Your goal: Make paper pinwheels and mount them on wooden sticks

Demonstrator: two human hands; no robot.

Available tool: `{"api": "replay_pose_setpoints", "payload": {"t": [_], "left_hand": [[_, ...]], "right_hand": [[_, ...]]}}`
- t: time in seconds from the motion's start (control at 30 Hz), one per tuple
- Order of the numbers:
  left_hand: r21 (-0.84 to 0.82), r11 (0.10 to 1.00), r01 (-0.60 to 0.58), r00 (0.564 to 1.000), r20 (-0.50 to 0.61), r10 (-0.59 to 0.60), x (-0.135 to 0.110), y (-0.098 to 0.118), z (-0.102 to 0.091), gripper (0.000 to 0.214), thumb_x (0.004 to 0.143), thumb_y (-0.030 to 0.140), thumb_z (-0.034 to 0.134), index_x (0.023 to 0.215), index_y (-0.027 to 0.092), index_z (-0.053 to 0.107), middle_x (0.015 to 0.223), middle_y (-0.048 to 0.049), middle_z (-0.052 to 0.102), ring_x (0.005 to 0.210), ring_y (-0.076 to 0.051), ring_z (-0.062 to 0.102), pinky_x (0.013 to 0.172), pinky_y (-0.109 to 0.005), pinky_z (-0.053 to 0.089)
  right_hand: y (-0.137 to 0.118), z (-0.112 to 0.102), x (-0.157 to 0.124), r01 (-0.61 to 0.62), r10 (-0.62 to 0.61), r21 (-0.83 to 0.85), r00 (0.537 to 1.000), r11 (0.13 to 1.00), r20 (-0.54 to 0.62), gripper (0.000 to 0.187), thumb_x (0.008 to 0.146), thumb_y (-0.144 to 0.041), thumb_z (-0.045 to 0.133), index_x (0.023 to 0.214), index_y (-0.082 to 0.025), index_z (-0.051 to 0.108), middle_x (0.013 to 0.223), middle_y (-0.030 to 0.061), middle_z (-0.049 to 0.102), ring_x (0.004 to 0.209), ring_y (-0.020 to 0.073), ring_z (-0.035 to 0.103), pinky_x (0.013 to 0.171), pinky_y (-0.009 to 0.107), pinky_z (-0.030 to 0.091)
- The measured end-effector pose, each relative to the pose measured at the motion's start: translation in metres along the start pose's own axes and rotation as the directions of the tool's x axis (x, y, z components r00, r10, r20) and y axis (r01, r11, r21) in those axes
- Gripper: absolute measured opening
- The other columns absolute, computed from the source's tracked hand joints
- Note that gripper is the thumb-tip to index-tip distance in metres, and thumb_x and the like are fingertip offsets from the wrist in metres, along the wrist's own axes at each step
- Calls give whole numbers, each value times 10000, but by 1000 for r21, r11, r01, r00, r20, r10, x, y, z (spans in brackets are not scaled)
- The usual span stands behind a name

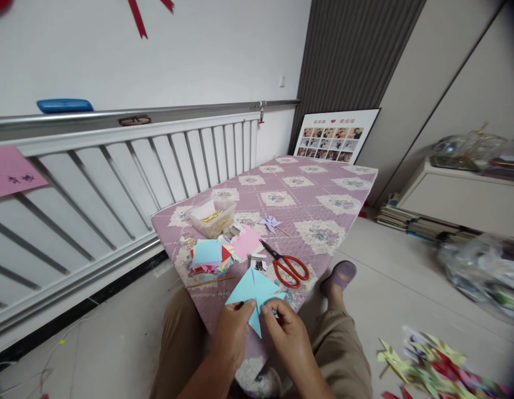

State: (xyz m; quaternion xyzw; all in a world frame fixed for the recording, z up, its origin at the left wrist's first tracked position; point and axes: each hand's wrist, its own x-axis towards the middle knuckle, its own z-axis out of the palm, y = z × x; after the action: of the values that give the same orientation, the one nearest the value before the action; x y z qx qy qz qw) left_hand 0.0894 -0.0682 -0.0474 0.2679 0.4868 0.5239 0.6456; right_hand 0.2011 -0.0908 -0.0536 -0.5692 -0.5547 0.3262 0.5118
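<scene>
A light blue paper square (254, 285), slit from its corners toward the middle, is held over the near end of the table. My left hand (235, 324) pinches its near left part between thumb and fingers. On the right side, my right hand (284, 321) grips another flap of the same paper. Just beyond lie red-handled scissors (286, 266), blades pointing away to the left, and a small white box (259, 262) with tiny dark metal pieces. Left of the paper are a thin wooden stick (210, 281) and a stack of coloured paper squares (208, 254).
A plastic tub (210, 216) of wooden sticks stands near the radiator (157, 160). A pink paper (246, 243) and a lilac pinwheel (270, 224) lie on the flowered tablecloth (277, 198). Several coloured pinwheels (437, 363) are piled on the floor at right.
</scene>
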Motion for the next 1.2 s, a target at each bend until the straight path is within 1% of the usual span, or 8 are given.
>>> {"api": "replay_pose_setpoints", "payload": {"t": [0.13, 0.27, 0.4, 0.67, 0.83, 1.0, 1.1, 1.2], "left_hand": [[27, 1000, 12, 1000, 21, -13, 1, -4, -2, 208, 601, 332, 755, 704, 154, 721, 611, -47, 675, 637, -208, 609, 629, -291, 451], [30, 1000, 5, 1000, 18, -6, -1, -2, 2, 247, 575, 345, 769, 704, 141, 721, 629, -52, 683, 658, -212, 614, 639, -289, 458], [36, 999, -7, 1000, 11, 6, -3, -1, 4, 241, 565, 344, 768, 689, 142, 724, 648, -60, 692, 681, -220, 622, 652, -290, 467], [88, 996, -14, 999, -41, 17, -1, -10, 2, 251, 565, 352, 761, 674, 130, 722, 629, -44, 685, 645, -205, 608, 622, -275, 455], [88, 995, -38, 999, -34, 41, -3, -9, 2, 267, 575, 370, 757, 686, 129, 724, 648, -51, 694, 671, -214, 616, 647, -283, 462], [116, 989, -90, 995, -23, 93, -2, -10, 0, 241, 594, 359, 744, 684, 136, 728, 644, -55, 693, 696, -228, 619, 685, -303, 466], [138, 984, -112, 993, -16, 116, -2, -12, -1, 240, 606, 361, 732, 688, 136, 724, 656, -51, 692, 687, -220, 613, 668, -290, 459], [200, 972, -125, 991, -18, 131, -1, -12, -1, 257, 634, 378, 702, 653, 122, 701, 622, -39, 668, 636, -196, 589, 627, -272, 443]], "right_hand": [[-1, 0, 1, 2, -2, -19, 999, 1000, -34, 244, 831, -349, 534, 627, -217, 522, 624, -16, 510, 608, 165, 500, 559, 243, 383], [-3, 0, 1, 7, -10, -33, 997, 999, -73, 249, 812, -346, 542, 600, -217, 527, 600, -18, 511, 581, 160, 491, 551, 244, 386], [-6, 0, 1, 7, -11, -45, 996, 999, -92, 255, 806, -350, 540, 589, -218, 525, 583, -21, 503, 569, 158, 484, 550, 246, 388], [-6, 0, 0, -9, 3, -52, 995, 999, -100, 252, 812, -349, 528, 600, -216, 513, 588, -25, 489, 577, 156, 485, 553, 246, 380], [-9, 0, -1, -9, 4, -40, 993, 999, -115, 254, 806, -347, 533, 589, -218, 509, 579, -29, 480, 570, 153, 478, 547, 244, 375], [-11, 1, -2, -14, 12, -22, 994, 1000, -106, 255, 809, -347, 532, 590, -219, 509, 580, -27, 487, 566, 153, 476, 548, 246, 375], [-12, 2, -2, -17, 15, -12, 995, 1000, -95, 261, 813, -348, 525, 587, -218, 505, 576, -25, 489, 564, 153, 477, 548, 248, 377], [-12, 4, -5, -15, 14, -11, 996, 1000, -84, 270, 820, -356, 526, 591, -214, 508, 588, -22, 495, 582, 155, 486, 562, 249, 386]]}}
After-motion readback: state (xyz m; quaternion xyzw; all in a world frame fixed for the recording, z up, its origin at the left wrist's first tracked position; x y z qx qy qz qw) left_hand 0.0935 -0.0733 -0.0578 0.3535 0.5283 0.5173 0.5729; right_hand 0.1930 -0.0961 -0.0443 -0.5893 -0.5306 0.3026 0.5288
